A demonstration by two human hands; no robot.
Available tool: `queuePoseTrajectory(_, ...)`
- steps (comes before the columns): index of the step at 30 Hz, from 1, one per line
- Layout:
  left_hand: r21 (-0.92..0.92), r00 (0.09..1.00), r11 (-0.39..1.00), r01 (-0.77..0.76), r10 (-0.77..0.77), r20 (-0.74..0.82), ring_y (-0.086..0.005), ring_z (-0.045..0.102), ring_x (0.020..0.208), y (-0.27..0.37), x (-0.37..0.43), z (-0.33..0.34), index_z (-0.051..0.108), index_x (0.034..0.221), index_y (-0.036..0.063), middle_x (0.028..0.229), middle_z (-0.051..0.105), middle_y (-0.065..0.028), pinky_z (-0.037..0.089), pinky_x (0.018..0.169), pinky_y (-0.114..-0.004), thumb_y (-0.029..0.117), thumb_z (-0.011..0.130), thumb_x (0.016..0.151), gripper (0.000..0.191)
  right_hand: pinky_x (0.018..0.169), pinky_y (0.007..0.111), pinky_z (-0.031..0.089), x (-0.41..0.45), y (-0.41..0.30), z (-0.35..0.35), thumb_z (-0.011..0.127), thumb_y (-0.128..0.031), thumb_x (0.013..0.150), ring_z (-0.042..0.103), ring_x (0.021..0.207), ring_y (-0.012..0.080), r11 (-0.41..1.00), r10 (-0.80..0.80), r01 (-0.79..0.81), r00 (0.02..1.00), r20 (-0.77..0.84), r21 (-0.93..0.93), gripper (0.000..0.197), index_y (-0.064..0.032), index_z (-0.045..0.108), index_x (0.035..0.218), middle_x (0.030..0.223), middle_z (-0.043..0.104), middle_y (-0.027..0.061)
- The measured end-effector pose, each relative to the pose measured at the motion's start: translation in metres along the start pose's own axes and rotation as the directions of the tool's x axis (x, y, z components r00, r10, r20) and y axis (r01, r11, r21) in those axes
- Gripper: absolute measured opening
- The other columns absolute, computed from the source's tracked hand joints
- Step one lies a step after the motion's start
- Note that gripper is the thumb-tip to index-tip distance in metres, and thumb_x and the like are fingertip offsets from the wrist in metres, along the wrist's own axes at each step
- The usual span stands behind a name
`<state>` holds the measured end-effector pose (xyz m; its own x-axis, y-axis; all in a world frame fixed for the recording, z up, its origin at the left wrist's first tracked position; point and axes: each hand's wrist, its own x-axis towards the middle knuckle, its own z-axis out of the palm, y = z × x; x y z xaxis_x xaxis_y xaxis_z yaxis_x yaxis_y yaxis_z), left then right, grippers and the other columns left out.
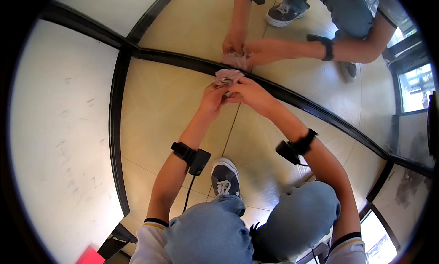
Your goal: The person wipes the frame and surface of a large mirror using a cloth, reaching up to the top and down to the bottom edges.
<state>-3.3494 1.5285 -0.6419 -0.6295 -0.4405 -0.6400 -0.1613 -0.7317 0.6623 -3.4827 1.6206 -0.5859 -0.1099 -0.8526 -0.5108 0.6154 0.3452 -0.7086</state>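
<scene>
A crumpled pale pink cloth [229, 75] is bunched between my two hands, close against the black baseboard [178, 60] at the foot of a mirror [192, 27]. My left hand [213, 98] grips its lower left side with bent fingers. From the right, my right hand [253, 94] holds the same cloth, its fingers overlapping those of the left. Part of the cloth is hidden behind the fingers. In the mirror, the reflected hands and cloth appear just above the baseboard.
A scuffed white wall [65, 120] with black skirting [118, 133] stands on the left. Below my hands is a glossy beige tiled floor [164, 120]. My shoe [225, 178] and bent knees are close below. A red object [91, 255] shows at lower left. Dark stains [408, 188] mark the right wall.
</scene>
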Motion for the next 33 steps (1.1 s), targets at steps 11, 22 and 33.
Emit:
queuePoseTrajectory(11, 0.205, 0.822, 0.8, -0.564, 0.567, 0.049, -0.0209, 0.065, 0.102, -0.01, 0.032, -0.07, 0.059, 0.112, -0.0054, 0.113, 0.063, -0.0136, 0.058, 0.079, -0.024, 0.001, 0.054, 0.094, 0.02, 0.095, 0.036, 0.052, -0.197, -0.008, -0.1, 0.052, -0.013, 0.098, 0.066, 0.103, 0.0269, 0.986, 0.143, -0.154, 0.974, -0.174, -0.056, 0.032, 0.0063, 0.058, 0.123, 0.114, 0.065, 0.017)
queuePoseTrajectory(22, -0.27, 0.752, 0.703, -0.658, 0.625, -0.209, -0.0158, 0.06, 0.082, 0.09, 0.069, -0.155, 0.053, 0.106, 0.0095, 0.094, 0.059, -0.0052, 0.054, 0.076, -0.024, -0.013, 0.045, 0.084, 0.032, 0.082, 0.032, 0.055, -0.24, 0.046, -0.095, 0.051, -0.012, 0.1, 0.065, 0.088, 0.0187, 0.896, 0.231, -0.338, 0.908, -0.35, -0.288, 0.024, 0.0012, 0.06, 0.119, 0.098, 0.063, 0.0096)
queuePoseTrajectory(33, 0.678, 0.584, 0.429, -0.597, 0.812, 0.001, -0.0121, 0.049, 0.063, 0.179, 0.057, -0.215, 0.046, 0.068, 0.0156, 0.066, 0.047, 0.0013, 0.043, 0.059, -0.024, 0.009, 0.047, 0.084, 0.017, 0.079, 0.031, 0.053, -0.297, 0.026, -0.105, 0.05, -0.013, 0.1, 0.064, 0.084, 0.0174, 0.742, 0.112, -0.344, 0.909, -0.401, -0.575, 0.025, -0.0014, 0.062, 0.118, 0.095, 0.065, 0.0093)
